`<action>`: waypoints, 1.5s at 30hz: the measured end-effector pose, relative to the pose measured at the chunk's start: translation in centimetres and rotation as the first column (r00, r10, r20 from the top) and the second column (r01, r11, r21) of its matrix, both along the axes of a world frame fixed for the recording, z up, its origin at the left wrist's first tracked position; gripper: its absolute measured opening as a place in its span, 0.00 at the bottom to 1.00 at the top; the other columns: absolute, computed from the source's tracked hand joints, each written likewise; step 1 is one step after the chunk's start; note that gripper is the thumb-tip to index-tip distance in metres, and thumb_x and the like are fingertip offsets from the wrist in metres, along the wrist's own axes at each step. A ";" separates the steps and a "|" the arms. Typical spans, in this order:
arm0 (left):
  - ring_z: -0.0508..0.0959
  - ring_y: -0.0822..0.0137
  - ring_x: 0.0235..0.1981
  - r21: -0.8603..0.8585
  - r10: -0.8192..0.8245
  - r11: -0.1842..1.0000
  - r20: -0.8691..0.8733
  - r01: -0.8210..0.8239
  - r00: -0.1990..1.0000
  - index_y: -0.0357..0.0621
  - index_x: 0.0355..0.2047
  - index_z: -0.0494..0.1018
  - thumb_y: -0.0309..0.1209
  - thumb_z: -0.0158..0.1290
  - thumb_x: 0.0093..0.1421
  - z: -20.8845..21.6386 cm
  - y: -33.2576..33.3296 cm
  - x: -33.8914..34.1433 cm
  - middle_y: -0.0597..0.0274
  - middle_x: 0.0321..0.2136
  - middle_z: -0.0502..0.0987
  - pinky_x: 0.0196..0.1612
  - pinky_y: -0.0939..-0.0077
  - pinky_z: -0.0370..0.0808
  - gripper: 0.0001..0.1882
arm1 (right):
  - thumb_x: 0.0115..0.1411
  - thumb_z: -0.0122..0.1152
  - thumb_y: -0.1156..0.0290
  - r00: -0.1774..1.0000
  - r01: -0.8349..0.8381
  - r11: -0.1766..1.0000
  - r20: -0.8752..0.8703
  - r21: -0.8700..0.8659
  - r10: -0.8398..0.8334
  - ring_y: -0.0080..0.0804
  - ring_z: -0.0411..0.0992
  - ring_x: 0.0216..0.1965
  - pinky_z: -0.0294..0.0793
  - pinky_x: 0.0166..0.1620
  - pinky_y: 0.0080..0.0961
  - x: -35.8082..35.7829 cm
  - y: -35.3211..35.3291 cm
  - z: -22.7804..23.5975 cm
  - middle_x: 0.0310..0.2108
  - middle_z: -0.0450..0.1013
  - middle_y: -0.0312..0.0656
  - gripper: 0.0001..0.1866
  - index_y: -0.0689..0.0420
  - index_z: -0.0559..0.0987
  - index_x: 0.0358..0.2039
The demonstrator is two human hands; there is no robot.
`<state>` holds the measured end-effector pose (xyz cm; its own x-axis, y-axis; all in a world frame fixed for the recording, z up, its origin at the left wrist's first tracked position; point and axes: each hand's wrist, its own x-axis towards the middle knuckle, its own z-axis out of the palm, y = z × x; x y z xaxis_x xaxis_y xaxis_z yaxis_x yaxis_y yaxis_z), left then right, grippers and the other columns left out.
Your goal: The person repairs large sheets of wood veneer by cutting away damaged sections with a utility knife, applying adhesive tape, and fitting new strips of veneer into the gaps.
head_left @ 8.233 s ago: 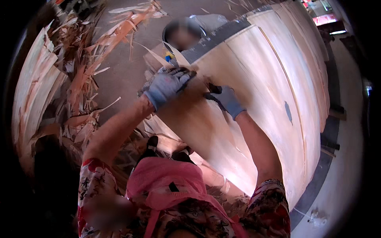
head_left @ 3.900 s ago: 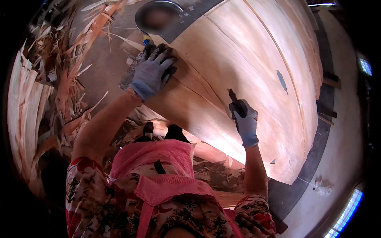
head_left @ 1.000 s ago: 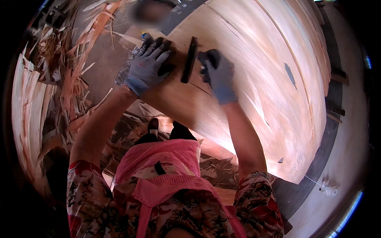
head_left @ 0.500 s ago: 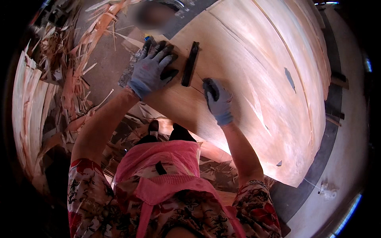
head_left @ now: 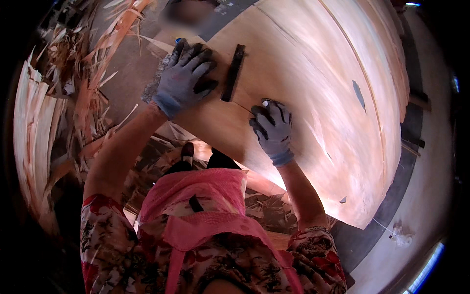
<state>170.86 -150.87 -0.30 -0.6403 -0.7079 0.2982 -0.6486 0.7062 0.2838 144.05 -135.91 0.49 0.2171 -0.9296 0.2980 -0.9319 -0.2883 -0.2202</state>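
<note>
A wide sheet of pale wood veneer (head_left: 303, 63) spreads out in front of me. My left hand (head_left: 185, 78), in a grey glove with dark fingertips, is open and lies by the sheet's left edge, fingers stretched forward. My right hand (head_left: 272, 128), gloved alike, rests closed over the veneer. A small whitish end shows between its fingers; the rest of what it holds is hidden. Between the hands lies a straight black bar (head_left: 233, 73), touched by neither. A thin dark line runs over the veneer from near the bar toward my right hand.
Torn veneer strips (head_left: 93, 73) are heaped at the left, beside a stack of pale curved sheets (head_left: 36, 132). Scraps litter the floor near my feet. A grey gap (head_left: 359, 96) breaks the veneer at right. A blurred round shape (head_left: 188, 14) sits at the top.
My right hand has turned over the veneer and shifted slightly nearer to me, and the whitish end now shows. My left hand stays at the edge with little change.
</note>
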 end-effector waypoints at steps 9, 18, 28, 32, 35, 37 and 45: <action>0.62 0.53 0.66 0.002 -0.016 1.000 -0.029 0.016 0.999 0.46 0.52 0.73 0.43 0.58 0.58 -0.4 0.1 0.0 0.53 0.58 0.70 0.72 0.52 0.47 0.25 | 0.55 0.65 0.65 0.998 -0.008 0.999 0.061 -0.035 0.010 0.49 0.67 0.51 0.67 0.53 0.44 -0.4 0.0 -0.5 0.52 0.70 0.43 0.16 0.52 0.81 0.45; 0.62 0.53 0.66 -0.046 -0.024 0.999 -0.020 0.023 1.000 0.47 0.54 0.72 0.44 0.60 0.56 -0.8 0.1 0.1 0.51 0.59 0.70 0.72 0.53 0.49 0.27 | 0.55 0.65 0.63 0.999 -0.020 0.999 -0.024 0.027 0.021 0.48 0.66 0.53 0.67 0.52 0.45 0.4 0.0 0.7 0.53 0.70 0.44 0.15 0.47 0.81 0.44; 0.64 0.52 0.64 -0.062 -0.034 0.998 -0.111 0.027 0.993 0.47 0.53 0.73 0.36 0.61 0.56 0.5 0.2 0.8 0.51 0.57 0.70 0.70 0.48 0.52 0.24 | 0.55 0.63 0.65 0.999 -0.048 0.999 -0.027 0.000 0.048 0.49 0.66 0.53 0.66 0.53 0.47 0.1 -0.1 0.2 0.53 0.70 0.44 0.15 0.46 0.81 0.44; 0.77 0.53 0.50 0.109 0.031 0.994 -0.407 0.015 0.913 0.44 0.47 0.76 0.26 0.61 0.56 2.1 4.1 3.8 0.52 0.47 0.78 0.56 0.60 0.71 0.17 | 0.58 0.60 0.66 0.993 -0.092 0.996 -0.069 0.024 0.093 0.52 0.66 0.53 0.64 0.56 0.49 -0.1 -0.2 0.2 0.51 0.70 0.46 0.16 0.48 0.79 0.48; 0.83 0.61 0.34 0.374 0.187 0.927 -0.557 0.043 0.809 0.43 0.41 0.78 0.26 0.62 0.56 1.9 9.1 8.7 0.55 0.31 0.81 0.39 0.71 0.79 0.12 | 0.61 0.58 0.67 0.997 -0.071 0.997 -0.032 -0.038 0.069 0.52 0.66 0.53 0.63 0.57 0.50 -0.3 0.1 -0.4 0.52 0.71 0.47 0.16 0.52 0.78 0.49; 0.82 0.69 0.38 0.691 0.405 0.721 -0.364 -0.048 0.839 0.42 0.45 0.77 0.26 0.61 0.58 0.4 13.4 14.3 0.58 0.36 0.82 0.41 0.73 0.78 0.14 | 0.62 0.57 0.67 0.997 -0.083 0.996 0.003 -0.042 0.083 0.51 0.67 0.53 0.62 0.58 0.49 0.3 0.0 0.0 0.52 0.72 0.47 0.16 0.56 0.78 0.49; 0.77 0.68 0.51 0.981 0.409 -0.174 -0.005 0.084 0.912 0.41 0.55 0.72 0.31 0.61 0.59 -2.1 27.1 26.5 0.61 0.51 0.78 0.57 0.72 0.73 0.24 | 0.67 0.53 0.65 0.977 -0.156 0.983 -0.161 -0.100 0.138 0.51 0.67 0.54 0.65 0.56 0.46 -0.9 0.2 -1.2 0.53 0.71 0.50 0.15 0.57 0.77 0.51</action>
<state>197.35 -123.77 -2.35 -0.5239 -0.4062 -0.7487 -0.4190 -0.6423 0.6417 143.11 -135.71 -0.70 0.3999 -0.8469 0.3503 -0.8976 -0.4393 -0.0374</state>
